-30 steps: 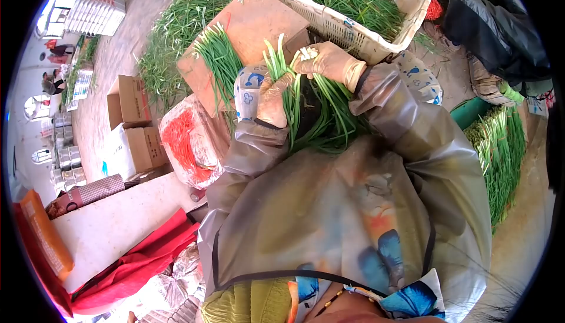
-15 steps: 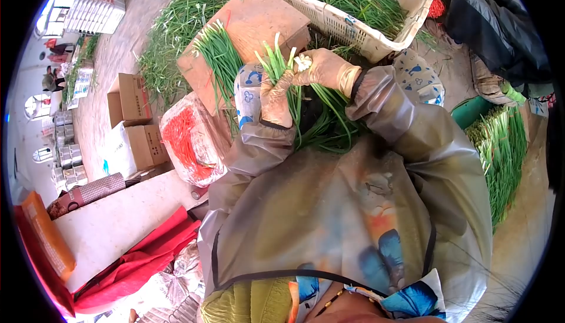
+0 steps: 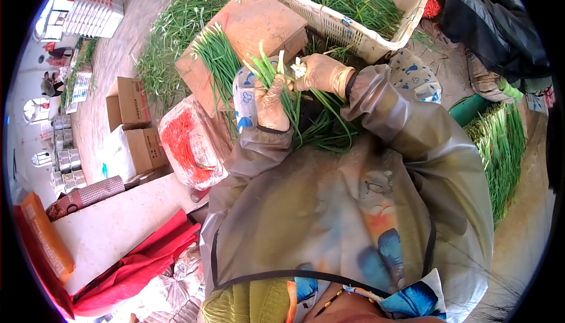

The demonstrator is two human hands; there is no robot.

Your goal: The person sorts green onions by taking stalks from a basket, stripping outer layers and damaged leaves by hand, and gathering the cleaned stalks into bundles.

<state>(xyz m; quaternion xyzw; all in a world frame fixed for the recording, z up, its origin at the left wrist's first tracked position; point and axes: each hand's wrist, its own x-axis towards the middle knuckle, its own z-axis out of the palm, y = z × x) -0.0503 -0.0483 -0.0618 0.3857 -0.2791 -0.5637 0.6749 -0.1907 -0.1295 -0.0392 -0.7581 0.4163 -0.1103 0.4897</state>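
My left hand, in a soiled pale glove, is closed round a small bunch of garlic chives, their pale cut ends pointing up. Close beside it, my right hand, gloved too, pinches other chives by their whitish ends. Long green leaves trail from both hands over my lap. Left of my hands, a bundle of chives lies on a brown board-topped block. My fingertips are partly hidden behind the stalks.
Beyond my hands stands a white plastic crate of chives. Loose greens cover the floor at far left. Red ties lie on a wrapped block at left. Bundled chives stand at right, near a person in dark clothing.
My hands have drawn slightly apart, and a gap shows between them. The bunch in my left hand leans further left. The whole view has shifted a little.
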